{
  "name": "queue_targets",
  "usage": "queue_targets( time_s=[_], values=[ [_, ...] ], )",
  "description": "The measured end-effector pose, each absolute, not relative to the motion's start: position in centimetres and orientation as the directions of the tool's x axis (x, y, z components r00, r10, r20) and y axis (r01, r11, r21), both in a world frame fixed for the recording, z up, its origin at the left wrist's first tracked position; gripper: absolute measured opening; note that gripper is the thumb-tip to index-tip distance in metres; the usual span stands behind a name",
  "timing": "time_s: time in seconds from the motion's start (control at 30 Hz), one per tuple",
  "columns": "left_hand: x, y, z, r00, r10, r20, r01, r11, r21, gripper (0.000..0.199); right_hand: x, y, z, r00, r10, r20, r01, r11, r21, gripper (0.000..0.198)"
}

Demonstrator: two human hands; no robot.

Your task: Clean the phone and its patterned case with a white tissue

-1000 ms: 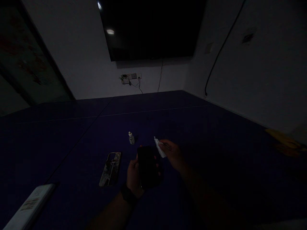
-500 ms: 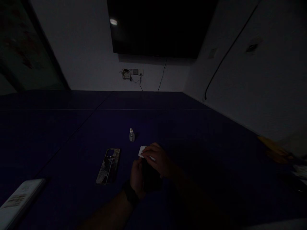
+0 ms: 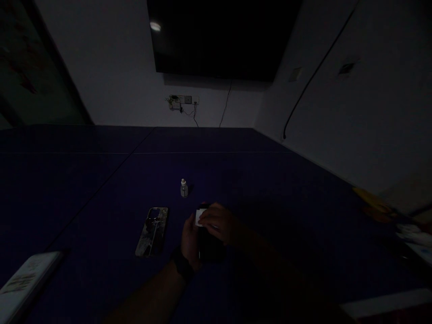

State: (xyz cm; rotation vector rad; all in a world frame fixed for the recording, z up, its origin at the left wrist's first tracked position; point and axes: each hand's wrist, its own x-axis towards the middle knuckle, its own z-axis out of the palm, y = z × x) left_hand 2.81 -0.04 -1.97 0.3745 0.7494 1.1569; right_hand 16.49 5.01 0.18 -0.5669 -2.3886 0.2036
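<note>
A dark phone lies in my left hand, whose fingers grip its left edge. My right hand pinches a small white wipe and presses it on the upper part of the phone. Part of the wipe is hidden under my right fingers. To the left lies a patterned phone case with a camera cutout. A small clear bottle with a white cap stands upright beyond my hands. The picture is very dark, so the phone's outline on the right is hard to make out.
A white box lies at the lower left of the blue table. At the right edge are a yellow item and other dim objects. A large screen hangs on the wall, with sockets and cables below.
The wipe has shifted slightly down the phone under my right fingers, and the phone's top edge now shows above it. The whole view has turned a little to the right.
</note>
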Motion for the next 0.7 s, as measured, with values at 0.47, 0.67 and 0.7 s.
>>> queue_targets(
  time_s=[0.47,0.67,0.7],
  values=[
    [2.7,-0.1,-2.0,0.293,0.901,-0.32,-0.712,0.429,0.555,0.056,16.7,5.7,0.5,-0.621,0.525,0.582,0.452,0.847,-0.28,0.02],
    [2.8,-0.1,-1.8,0.242,0.912,-0.332,-0.688,0.403,0.603,0.052,16.2,5.8,-0.1,-0.477,0.572,0.667,0.562,0.782,-0.269,0.018],
    [2.8,-0.1,-1.8,0.241,0.911,-0.336,-0.689,0.404,0.601,0.052,16.1,5.6,-0.2,-0.506,0.556,0.659,0.533,0.803,-0.267,0.018]
  ],
)
